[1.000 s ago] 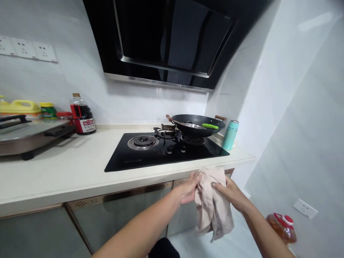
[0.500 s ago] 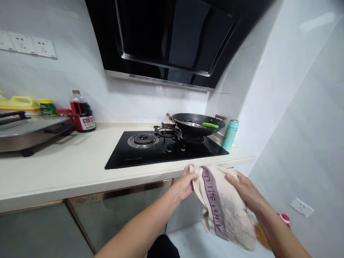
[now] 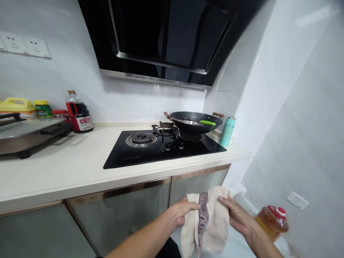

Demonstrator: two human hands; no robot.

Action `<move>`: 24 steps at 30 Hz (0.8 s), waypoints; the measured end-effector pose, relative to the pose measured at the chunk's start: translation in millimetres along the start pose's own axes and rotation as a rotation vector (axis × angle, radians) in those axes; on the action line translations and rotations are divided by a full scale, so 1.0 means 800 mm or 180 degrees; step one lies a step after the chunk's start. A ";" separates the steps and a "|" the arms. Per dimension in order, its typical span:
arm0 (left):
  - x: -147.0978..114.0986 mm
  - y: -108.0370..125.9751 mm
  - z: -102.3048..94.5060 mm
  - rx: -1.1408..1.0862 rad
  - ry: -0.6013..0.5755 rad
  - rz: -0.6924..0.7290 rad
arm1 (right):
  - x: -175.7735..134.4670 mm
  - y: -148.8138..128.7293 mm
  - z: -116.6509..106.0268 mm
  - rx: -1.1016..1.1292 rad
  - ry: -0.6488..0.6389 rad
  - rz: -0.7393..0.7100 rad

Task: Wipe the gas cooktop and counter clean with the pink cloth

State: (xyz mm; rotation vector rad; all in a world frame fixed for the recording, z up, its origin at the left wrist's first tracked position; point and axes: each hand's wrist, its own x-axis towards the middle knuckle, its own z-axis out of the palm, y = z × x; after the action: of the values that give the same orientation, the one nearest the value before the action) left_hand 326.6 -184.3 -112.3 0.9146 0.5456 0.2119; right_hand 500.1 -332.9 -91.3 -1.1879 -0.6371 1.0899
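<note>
Low in front of the cabinet doors, a cream cloth (image 3: 215, 222) with a purple lettered band hangs between my two hands. My left hand (image 3: 182, 211) grips its upper left edge, thumb lying on top. On the upper right corner, my right hand (image 3: 236, 215) has the fabric pinched, with the fingers partly behind it. Above and beyond the cloth is the black gas stove (image 3: 150, 152). A black wok (image 3: 193, 122) with wooden handles sits at its right rear, holding a green-handled utensil (image 3: 207, 123).
The range hood (image 3: 166, 39) overhangs the stove. A turquoise bottle (image 3: 227, 132) stands at the counter's right end. To the left are a soy sauce bottle (image 3: 80, 113) and a lidded electric pan (image 3: 29, 134). An oil jug (image 3: 272, 221) stands on the floor at right.
Both hands have moved down with the cloth, away from the counter edge. The cloth's greyish stained patch no longer shows, and more of the oil jug is visible.
</note>
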 end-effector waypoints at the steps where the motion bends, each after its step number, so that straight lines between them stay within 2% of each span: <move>1: -0.001 0.011 0.010 0.0045 0.0150 0.0131 | -0.003 -0.012 0.001 -0.0030 -0.0057 -0.0069; 4: -0.007 0.044 0.037 0.0243 0.0370 0.0790 | -0.015 -0.052 -0.004 -0.0306 -0.0026 -0.0422; 6: -0.013 0.061 0.047 0.0578 0.0215 0.1357 | -0.026 -0.073 -0.015 -0.0700 0.0120 -0.0675; 8: -0.018 0.070 0.048 0.0879 0.0026 0.1713 | -0.034 -0.082 -0.025 -0.1172 0.0260 -0.0734; 11: -0.020 0.070 0.037 0.1224 0.0040 0.1671 | -0.033 -0.077 -0.031 -0.1804 0.0287 -0.0705; 14: -0.016 0.065 0.021 0.1951 -0.0020 0.1549 | -0.016 -0.065 -0.034 -0.2104 0.0228 -0.0706; 17: -0.013 0.071 0.008 0.2385 -0.0108 0.1634 | 0.000 -0.062 -0.044 -0.2348 0.0359 -0.0977; 20: -0.012 0.084 0.003 0.2110 0.0060 0.1612 | 0.005 -0.063 -0.055 -0.2544 0.0348 -0.1113; 24: -0.016 0.085 0.005 0.1654 0.0107 0.1368 | 0.003 -0.051 -0.051 -0.2259 0.0474 -0.0902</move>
State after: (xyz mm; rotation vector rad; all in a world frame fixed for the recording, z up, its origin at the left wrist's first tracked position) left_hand 321.6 -151.0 -51.8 1.5362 0.4349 0.4881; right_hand 549.3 -347.2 -65.3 -1.6972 -1.0864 0.5290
